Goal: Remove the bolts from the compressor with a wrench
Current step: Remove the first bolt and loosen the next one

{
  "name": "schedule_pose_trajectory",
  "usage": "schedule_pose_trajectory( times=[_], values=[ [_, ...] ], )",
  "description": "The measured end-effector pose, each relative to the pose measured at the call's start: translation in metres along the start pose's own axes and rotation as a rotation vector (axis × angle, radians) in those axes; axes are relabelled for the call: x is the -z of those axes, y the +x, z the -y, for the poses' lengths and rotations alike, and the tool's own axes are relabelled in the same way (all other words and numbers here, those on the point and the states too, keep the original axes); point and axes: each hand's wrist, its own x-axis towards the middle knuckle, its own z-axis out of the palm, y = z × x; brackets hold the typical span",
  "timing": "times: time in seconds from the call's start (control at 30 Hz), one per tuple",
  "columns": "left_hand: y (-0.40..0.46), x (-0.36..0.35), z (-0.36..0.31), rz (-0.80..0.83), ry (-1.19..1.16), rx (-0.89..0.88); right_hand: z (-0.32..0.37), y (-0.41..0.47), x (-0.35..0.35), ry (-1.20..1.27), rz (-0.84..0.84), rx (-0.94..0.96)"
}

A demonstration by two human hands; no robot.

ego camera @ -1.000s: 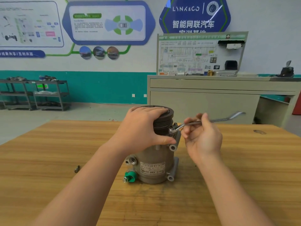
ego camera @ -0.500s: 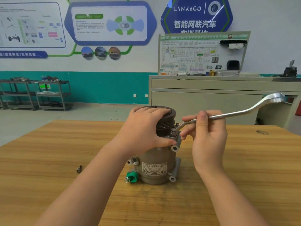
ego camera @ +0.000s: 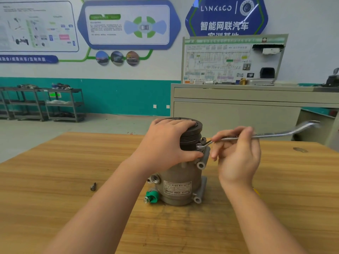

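A grey compressor (ego camera: pixel 180 180) stands upright on the wooden table (ego camera: pixel 55 180), its black pulley on top. My left hand (ego camera: pixel 165 142) grips the pulley from above and holds the unit steady. A silver offset ring wrench (ego camera: pixel 275 134) has its near ring set on a bolt (ego camera: pixel 200 146) at the compressor's upper right edge. My right hand (ego camera: pixel 238 153) pinches the wrench shaft close to that ring, thumb and fingers curled round it. The far ring of the wrench points right and is blurred. One loose bolt (ego camera: pixel 93 186) lies on the table to the left.
A green cap fitting (ego camera: pixel 151 196) sticks out at the compressor's lower left. Behind the table stands a grey cabinet (ego camera: pixel 238 110) with a training board on it. Metal shelving racks (ego camera: pixel 45 103) line the far left wall.
The wrench handle swung from pointing right-rearward to further right over the first half second, then dropped slightly lower. My right hand shifted with it. My left hand stayed on the pulley.
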Motion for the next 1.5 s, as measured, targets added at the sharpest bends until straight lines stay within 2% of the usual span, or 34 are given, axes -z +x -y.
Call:
schedule_pose_trajectory(
  times=[0.13, 0.2, 0.27, 0.37, 0.6, 0.77, 0.97, 1.07, 1.13, 1.3, 1.4, 1.5],
  values=[
    [0.0, 0.001, 0.0, 0.001, 0.003, 0.0, -0.004, 0.028, 0.009, 0.269, -0.018, -0.581],
    [0.0, 0.0, 0.0, 0.0, 0.007, -0.003, -0.005, 0.03, 0.01, 0.356, -0.006, -0.684],
    [0.0, 0.0, -0.001, -0.009, 0.002, -0.007, -0.006, 0.027, 0.011, 0.444, -0.041, -0.651],
    [0.0, 0.0, -0.001, -0.013, -0.007, 0.0, -0.002, 0.022, 0.011, 0.439, -0.109, -0.516],
    [0.0, 0.001, 0.0, 0.002, -0.005, 0.006, 0.005, 0.01, 0.004, 0.051, -0.051, -0.161],
    [0.0, 0.001, 0.0, -0.009, -0.012, 0.0, 0.009, -0.001, 0.001, -0.233, 0.135, 0.172],
    [0.001, 0.005, -0.001, 0.038, -0.032, -0.014, 0.004, -0.018, -0.001, -0.693, 0.531, 0.829],
    [0.002, 0.004, 0.001, 0.068, -0.024, -0.017, -0.002, -0.022, -0.003, -0.775, 0.555, 0.933],
    [0.002, 0.003, 0.001, 0.05, -0.024, -0.006, -0.004, -0.022, -0.001, -0.729, 0.451, 0.855],
    [0.001, -0.001, 0.002, 0.007, -0.007, -0.002, 0.0, -0.016, -0.001, -0.189, 0.075, 0.261],
    [0.002, 0.0, 0.0, 0.022, 0.003, -0.027, 0.0, 0.002, 0.003, 0.037, -0.03, -0.132],
    [0.005, 0.004, -0.003, 0.113, 0.026, -0.037, 0.001, 0.023, 0.006, 0.188, -0.031, -0.512]
  ],
)
